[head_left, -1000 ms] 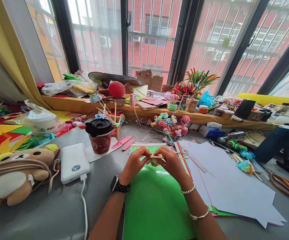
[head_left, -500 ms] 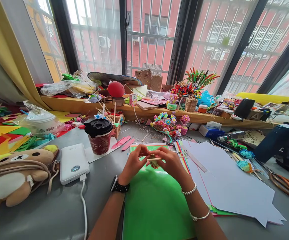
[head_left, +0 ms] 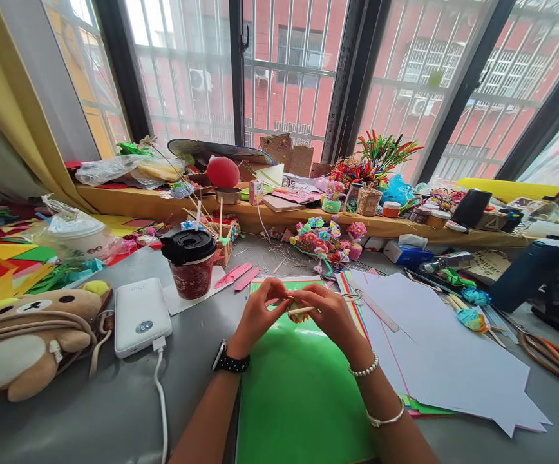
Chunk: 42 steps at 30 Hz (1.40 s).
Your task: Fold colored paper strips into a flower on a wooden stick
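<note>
At mid-frame, pinching one multicoloured piece and one pale strip in grip of left hand and right hand.

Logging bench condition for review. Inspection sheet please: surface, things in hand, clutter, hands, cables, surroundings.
Surface: gray table; green sheet beneath the hands.
Things in hand: small multicolored piece, pale stick-like part across it; finer detail too small to tell.
Clutter: lidded cup, plush bear, white papers.
Hands: left hand and right hand meet at the piece; exact grip partly hidden.
Cables: white cable plugged into power bank.
Surroundings: crowded ledge, barred windows behind.
</note>
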Tool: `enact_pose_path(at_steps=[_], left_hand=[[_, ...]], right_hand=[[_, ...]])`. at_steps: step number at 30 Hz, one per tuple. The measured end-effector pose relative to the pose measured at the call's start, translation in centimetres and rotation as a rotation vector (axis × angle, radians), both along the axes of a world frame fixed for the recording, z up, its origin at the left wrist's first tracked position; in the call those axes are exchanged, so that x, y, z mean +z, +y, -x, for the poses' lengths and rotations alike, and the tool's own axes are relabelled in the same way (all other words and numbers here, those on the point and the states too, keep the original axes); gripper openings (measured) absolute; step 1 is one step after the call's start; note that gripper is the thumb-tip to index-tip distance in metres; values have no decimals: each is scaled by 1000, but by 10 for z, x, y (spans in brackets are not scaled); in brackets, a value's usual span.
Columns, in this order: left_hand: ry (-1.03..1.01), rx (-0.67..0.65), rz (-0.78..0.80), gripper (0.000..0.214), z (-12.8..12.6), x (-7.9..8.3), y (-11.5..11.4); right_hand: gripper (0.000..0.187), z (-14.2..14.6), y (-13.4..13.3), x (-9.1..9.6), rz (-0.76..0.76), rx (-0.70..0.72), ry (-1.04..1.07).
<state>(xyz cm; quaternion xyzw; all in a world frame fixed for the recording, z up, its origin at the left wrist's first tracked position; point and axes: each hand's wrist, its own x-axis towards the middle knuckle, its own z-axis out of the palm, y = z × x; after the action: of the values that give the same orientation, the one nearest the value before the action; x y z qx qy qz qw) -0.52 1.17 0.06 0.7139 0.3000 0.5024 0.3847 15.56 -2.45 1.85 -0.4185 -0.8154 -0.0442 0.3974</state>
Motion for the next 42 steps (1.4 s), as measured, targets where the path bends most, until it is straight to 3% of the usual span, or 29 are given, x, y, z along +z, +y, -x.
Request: enact_pose_path(at_steps=[8, 12, 15, 18, 26, 32, 42], left_hand=[[-54, -56, 97, 22, 1, 2, 0], [-219, -65, 182, 41, 2, 2, 5], [-259, -162, 331, 54, 3, 4, 5], [-172, -262, 434, 59, 2, 5, 2], [-32, -260, 429, 41, -1, 3, -2], [68, -252, 380, 40, -1, 2, -1], [137, -228, 317, 39, -1, 3, -3]], right_hand=[[21, 0, 1, 0, -31, 57, 70], [19, -2, 1, 3, -12, 66, 218], [19, -2, 0, 5, -5, 30, 337], [17, -2, 0, 5, 17, 9, 376], [17, -10, 1, 4, 224, -17, 281], [18, -15, 3, 8, 258, 35, 186], [18, -16, 6, 5, 296, -42, 117]])
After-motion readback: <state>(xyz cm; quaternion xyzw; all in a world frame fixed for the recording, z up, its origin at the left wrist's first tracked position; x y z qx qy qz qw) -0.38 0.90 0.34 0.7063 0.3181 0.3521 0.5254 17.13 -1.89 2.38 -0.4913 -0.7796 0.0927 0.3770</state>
